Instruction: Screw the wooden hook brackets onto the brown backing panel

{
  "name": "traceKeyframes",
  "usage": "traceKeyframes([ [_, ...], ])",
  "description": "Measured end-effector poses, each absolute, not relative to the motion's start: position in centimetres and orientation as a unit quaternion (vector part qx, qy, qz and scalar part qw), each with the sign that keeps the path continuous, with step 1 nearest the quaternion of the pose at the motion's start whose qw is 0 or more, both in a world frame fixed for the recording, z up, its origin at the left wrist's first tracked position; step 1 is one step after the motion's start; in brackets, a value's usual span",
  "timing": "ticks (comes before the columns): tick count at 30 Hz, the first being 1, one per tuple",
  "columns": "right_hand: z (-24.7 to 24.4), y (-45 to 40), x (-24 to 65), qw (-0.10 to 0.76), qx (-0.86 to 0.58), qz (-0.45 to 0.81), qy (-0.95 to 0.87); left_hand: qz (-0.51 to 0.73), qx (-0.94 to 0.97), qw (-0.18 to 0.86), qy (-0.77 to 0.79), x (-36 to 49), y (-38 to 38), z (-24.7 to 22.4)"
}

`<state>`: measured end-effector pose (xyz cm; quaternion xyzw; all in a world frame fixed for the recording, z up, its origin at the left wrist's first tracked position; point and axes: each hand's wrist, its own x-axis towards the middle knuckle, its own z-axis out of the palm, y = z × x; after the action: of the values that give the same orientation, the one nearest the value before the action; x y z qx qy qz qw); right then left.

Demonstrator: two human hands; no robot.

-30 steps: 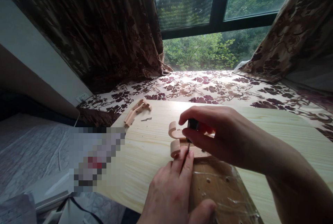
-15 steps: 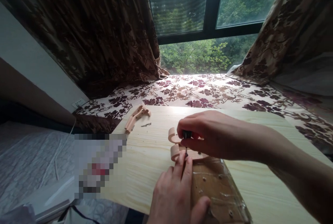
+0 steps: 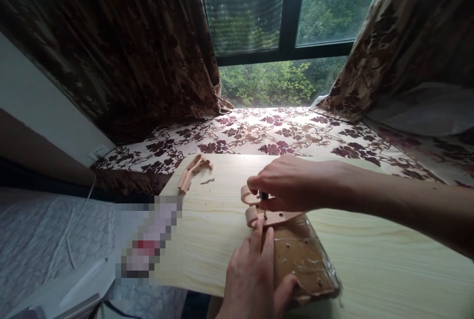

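Observation:
My right hand (image 3: 283, 183) is wrapped round the dark handle of a screwdriver (image 3: 263, 195), whose thin shaft points down at a screw in a curved wooden piece (image 3: 279, 217). A second hooked wooden piece (image 3: 249, 194) lies just behind, partly hidden under that hand. The fingertips of my left hand (image 3: 255, 264) press on the front piece beside the screw, its fingers spread. Under the left hand's thumb side is a brown cardboard box (image 3: 301, 259) wrapped in clear film, with small holes in its top; the wooden piece rests at its far edge.
More curved wooden pieces (image 3: 192, 171) lie at the back left of the pale table (image 3: 207, 245). Small screws (image 3: 208, 180) are beside them. A blurred, pixelated item (image 3: 155, 240) is at the table's left edge. Beyond are a patterned cloth (image 3: 274, 131), curtains and a window.
The whole view has shifted slightly, so the window and curtains sit further left. My right hand has turned a little on the screwdriver. My left hand still presses on the wooden piece.

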<state>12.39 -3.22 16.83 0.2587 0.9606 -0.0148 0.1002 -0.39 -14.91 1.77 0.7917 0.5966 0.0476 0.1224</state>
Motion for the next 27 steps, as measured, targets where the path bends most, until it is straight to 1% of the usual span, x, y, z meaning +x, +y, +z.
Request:
traceKeyframes([
  [3, 18.0, -3.5, 12.1, 0.128, 0.243, -0.026, 0.961, 0.028, 0.79, 0.167, 0.589, -0.3, -14.8, 2.6],
  [5, 18.4, -3.5, 12.1, 0.141, 0.237, -0.022, 0.961, 0.025, 0.787, 0.178, 0.591, -0.4, -14.7, 2.9],
  [10, 17.9, -3.0, 12.6, 0.125, 0.251, -0.018, 0.96, 0.022, 0.778, 0.188, 0.599, -0.3, -14.6, 3.1],
  [15, 17.6, -3.3, 13.0, 0.131, 0.276, 0.0, 0.952, 0.025, 0.778, 0.193, 0.597, -0.2, -14.8, 3.3],
  [18, 17.8, -3.7, 12.9, 0.119, 0.261, -0.011, 0.958, 0.023, 0.775, 0.196, 0.6, -0.1, -14.8, 3.4],
  [21, 17.9, -3.9, 12.8, 0.126, 0.243, -0.025, 0.961, 0.02, 0.772, 0.196, 0.604, -0.1, -14.7, 3.4],
  [27, 17.6, -3.7, 13.1, 0.123, 0.268, -0.014, 0.955, 0.031, 0.778, 0.185, 0.6, -0.1, -14.7, 3.2],
])
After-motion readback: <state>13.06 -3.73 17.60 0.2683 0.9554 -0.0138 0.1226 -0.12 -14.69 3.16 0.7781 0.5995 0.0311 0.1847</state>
